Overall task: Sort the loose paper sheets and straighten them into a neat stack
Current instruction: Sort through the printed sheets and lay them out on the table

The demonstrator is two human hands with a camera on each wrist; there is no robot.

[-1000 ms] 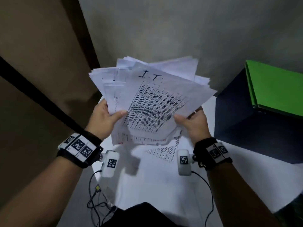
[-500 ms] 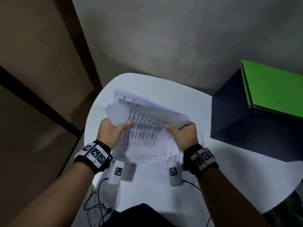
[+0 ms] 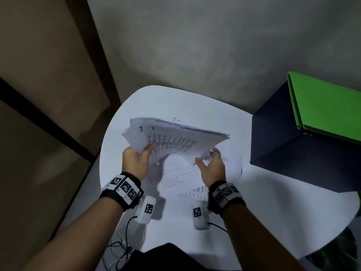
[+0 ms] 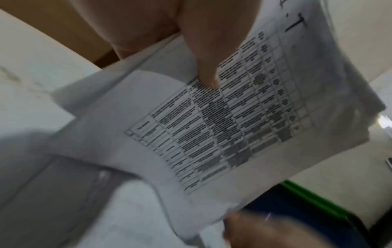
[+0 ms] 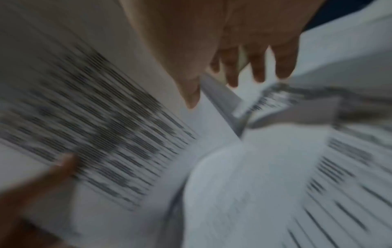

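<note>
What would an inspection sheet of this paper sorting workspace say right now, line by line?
Surface: white rounded table.
Job's things: uneven sheaf of printed sheets held above the table; loose sheets lying beneath.
Clutter: dark blue box, green folder on top.
Grippers: left hand pinches the sheaf; right hand fingers straight at its right edge.
Cables: black cables below the wrists.
Surroundings: grey wall.

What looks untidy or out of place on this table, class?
The paper bundle gripped by the left hand is fanned, its edges uneven and one corner drooping. The right hand has open fingers at its right edge. Loose sheets lie askew on the white table underneath, apart from the bundle.
</note>
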